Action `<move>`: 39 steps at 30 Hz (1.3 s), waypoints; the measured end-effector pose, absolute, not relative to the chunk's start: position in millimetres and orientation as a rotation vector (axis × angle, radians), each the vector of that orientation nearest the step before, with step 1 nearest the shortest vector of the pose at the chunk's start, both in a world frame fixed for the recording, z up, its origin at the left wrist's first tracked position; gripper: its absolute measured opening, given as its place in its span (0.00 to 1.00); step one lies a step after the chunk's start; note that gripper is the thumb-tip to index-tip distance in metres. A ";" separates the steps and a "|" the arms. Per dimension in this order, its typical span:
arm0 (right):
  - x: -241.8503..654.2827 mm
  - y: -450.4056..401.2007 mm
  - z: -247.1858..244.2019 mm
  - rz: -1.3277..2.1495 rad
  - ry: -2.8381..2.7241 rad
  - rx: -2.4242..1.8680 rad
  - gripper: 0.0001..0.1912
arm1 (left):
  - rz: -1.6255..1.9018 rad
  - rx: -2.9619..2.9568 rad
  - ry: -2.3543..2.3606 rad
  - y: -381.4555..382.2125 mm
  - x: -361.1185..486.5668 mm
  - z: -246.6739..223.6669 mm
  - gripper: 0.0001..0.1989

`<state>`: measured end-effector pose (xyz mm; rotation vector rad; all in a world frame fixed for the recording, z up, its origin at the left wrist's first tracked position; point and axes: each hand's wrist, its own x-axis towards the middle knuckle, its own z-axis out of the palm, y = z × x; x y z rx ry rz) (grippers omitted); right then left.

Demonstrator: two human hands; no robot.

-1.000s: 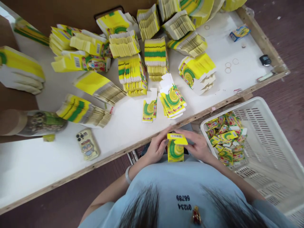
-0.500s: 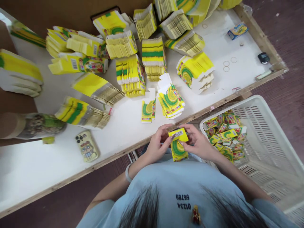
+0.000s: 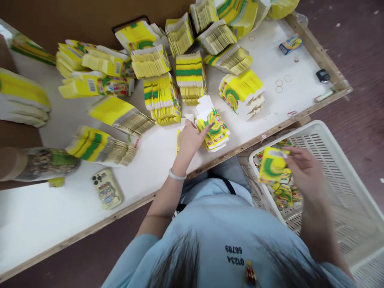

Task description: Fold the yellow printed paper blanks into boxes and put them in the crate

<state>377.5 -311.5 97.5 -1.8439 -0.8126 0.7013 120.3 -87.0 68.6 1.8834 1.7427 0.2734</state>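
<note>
A small yellow-and-green carton (image 3: 271, 166) is held in my right hand (image 3: 306, 172), gripped at its right edge above the white basket (image 3: 321, 128). The hand is slightly smeared by motion. Over the table's front part, my left hand (image 3: 191, 140) reaches down with its thumb spread away from the fingers. Its thumb lies at a small pile of flat cartons (image 3: 220, 130) with white flaps. Beneath its fingers, a single flat carton (image 3: 179, 138) is mostly hidden. Many similar cartons (image 3: 286, 196) lie loose inside the basket.
Several stacks of folded cartons (image 3: 189, 74) cover the back of the white table (image 3: 150, 168). A phone (image 3: 107, 189) and a jar (image 3: 45, 164) are at the left. Rubber bands (image 3: 279, 86), a blue box (image 3: 291, 44) and a small black object (image 3: 323, 75) lie at the right.
Both hands were together on a carton near my body. My right hand has carried it right, over the basket. My left hand has let go and moved forward to the flat cartons.
</note>
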 end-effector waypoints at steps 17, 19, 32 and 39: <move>230.8 -195.5 88.7 0.782 -0.833 -1.258 0.18 | 0.766 2.519 0.742 -145.2 78.6 103.2 0.19; 214.9 -193.6 88.4 0.785 -0.716 -1.232 0.16 | 0.784 2.632 0.667 -155.4 78.8 107.1 0.15; 237.0 -235.6 70.8 0.889 -0.884 -1.387 0.23 | 0.632 1.761 0.472 -175.2 96.2 72.3 0.42; 235.6 -252.4 68.0 0.858 -0.806 -1.552 0.19 | 0.514 1.604 0.828 -196.8 86.3 85.3 0.27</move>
